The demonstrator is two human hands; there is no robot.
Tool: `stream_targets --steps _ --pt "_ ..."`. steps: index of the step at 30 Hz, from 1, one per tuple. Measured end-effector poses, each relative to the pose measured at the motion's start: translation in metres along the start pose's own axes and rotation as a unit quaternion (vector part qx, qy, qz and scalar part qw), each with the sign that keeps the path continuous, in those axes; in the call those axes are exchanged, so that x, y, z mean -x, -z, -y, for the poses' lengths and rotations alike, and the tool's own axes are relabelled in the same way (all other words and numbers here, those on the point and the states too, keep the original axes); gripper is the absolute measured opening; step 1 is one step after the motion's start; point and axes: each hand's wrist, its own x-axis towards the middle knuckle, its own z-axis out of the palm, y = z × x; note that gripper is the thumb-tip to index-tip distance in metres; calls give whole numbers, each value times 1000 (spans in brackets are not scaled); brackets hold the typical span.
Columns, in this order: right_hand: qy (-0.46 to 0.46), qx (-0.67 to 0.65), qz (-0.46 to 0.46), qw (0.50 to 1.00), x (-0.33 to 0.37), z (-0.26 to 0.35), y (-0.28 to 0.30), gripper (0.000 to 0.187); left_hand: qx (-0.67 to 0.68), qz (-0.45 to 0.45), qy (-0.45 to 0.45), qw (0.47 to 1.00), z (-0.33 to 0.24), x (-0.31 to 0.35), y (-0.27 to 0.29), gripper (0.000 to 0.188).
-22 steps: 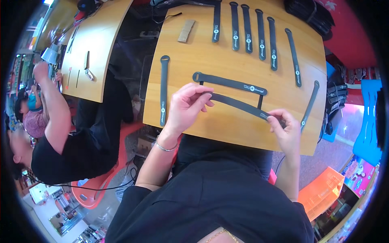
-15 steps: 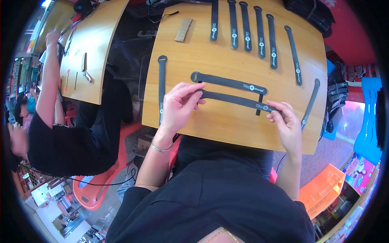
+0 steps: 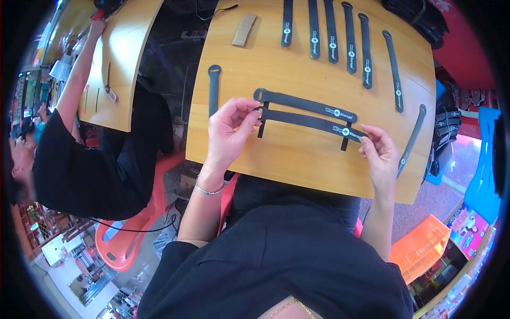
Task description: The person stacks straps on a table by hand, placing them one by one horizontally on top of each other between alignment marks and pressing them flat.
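Observation:
A dark grey storage strap (image 3: 303, 122) with white print stretches between my hands, slightly bowed, low over the table. My left hand (image 3: 227, 133) pinches its looped end, and my right hand (image 3: 380, 155) grips the plain end between thumb and fingers. Just beyond and nearly parallel lies a second strap (image 3: 300, 103), its oval loop at the left. Two narrow black strips run crosswise beneath the straps: a left strip (image 3: 261, 129) near my left fingertips and a right strip (image 3: 345, 142) near my right. Whether the held strap touches them, I cannot tell.
Several matching straps line the far side of the wooden table (image 3: 308, 165); single ones lie left (image 3: 213, 90) and right (image 3: 411, 141). A tan block (image 3: 245, 30) sits far left. A co-worker (image 3: 90, 175) sits at the neighbouring table (image 3: 119, 69). An orange crate (image 3: 419, 250) stands right.
The held strap has come closer alongside the second strap, both ends still in my hands. More of the left black strip now shows. The co-worker's arm has shifted, and the whole view has moved slightly.

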Motion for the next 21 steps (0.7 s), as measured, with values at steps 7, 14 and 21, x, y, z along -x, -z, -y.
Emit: stream_targets --steps 7,14,21 --pt "-22 -12 -16 1000 -1 3 1 19 -23 -1 -25 999 -2 -4 3 15" --pt "3 -3 -13 1000 -4 -2 -4 20 -94 -40 -60 993 11 -3 8 15" --pt "2 30 -53 998 -9 -6 -9 20 -178 -66 -80 979 9 -10 -2 15"
